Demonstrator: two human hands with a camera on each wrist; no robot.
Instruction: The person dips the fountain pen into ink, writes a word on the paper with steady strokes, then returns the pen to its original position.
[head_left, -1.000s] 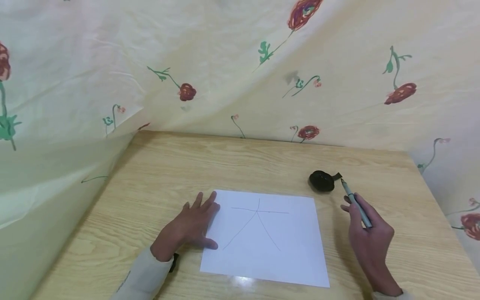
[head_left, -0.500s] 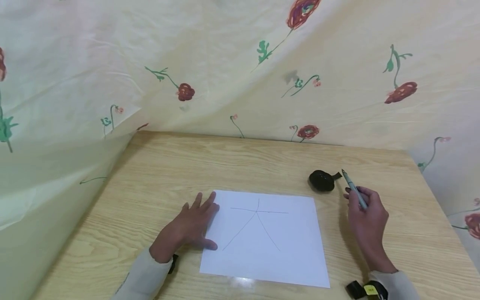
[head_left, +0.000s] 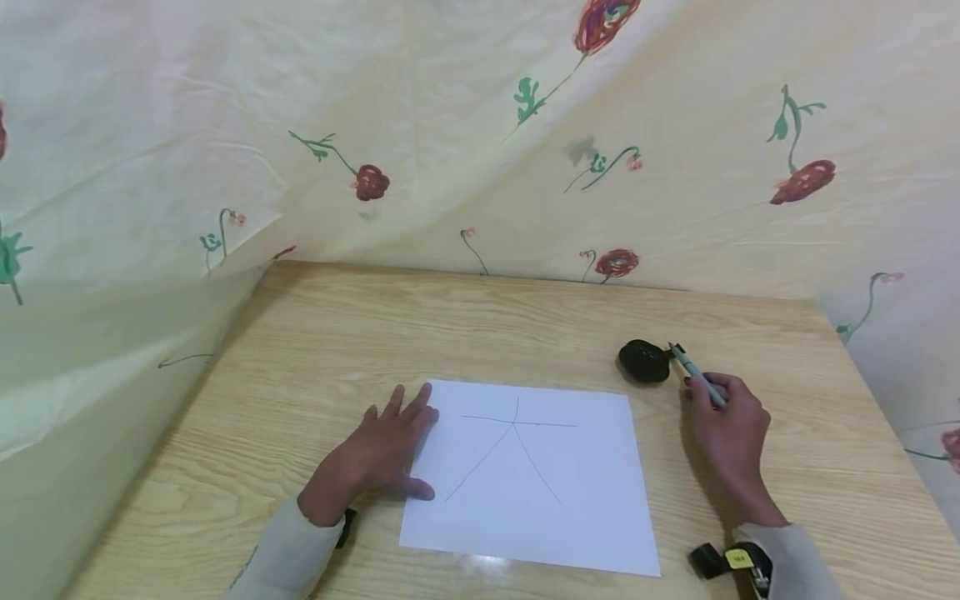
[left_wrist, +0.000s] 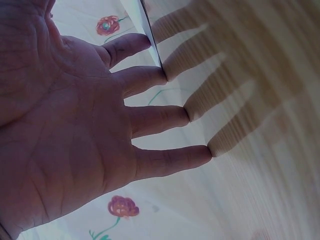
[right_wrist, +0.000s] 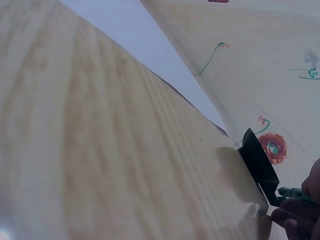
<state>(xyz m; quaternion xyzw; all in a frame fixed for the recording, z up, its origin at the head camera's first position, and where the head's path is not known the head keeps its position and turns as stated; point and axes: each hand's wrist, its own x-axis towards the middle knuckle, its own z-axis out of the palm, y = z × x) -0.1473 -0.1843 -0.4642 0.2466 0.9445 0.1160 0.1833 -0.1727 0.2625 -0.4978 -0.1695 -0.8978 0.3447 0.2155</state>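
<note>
My right hand (head_left: 731,429) pinches a grey-green pen (head_left: 697,377), its tip pointing away toward the table's back. Close by the tip lies a round, glossy black object (head_left: 643,362) with a short flat tab, resembling a tape roll with a loose end. In the right wrist view the pen's tip (right_wrist: 285,192) is at that tab; whether they touch is unclear. My left hand (head_left: 382,446) rests with spread fingers across the left edge of a white sheet of paper (head_left: 600,492). Thin dark lines (head_left: 513,423) on the sheet form a cross stroke and two slanting legs.
Pale wood-grained tabletop (head_left: 450,325) lies under everything. A cream cloth (head_left: 450,108) printed with red flowers hangs behind and along the sides. Black straps sit at both wrists, the right one bearing a yellow-labelled device (head_left: 738,558).
The pen first lifts slightly from beside the black object's tab, then comes back left onto it. My right hand shifts a little left. The left hand and paper stay in place.
</note>
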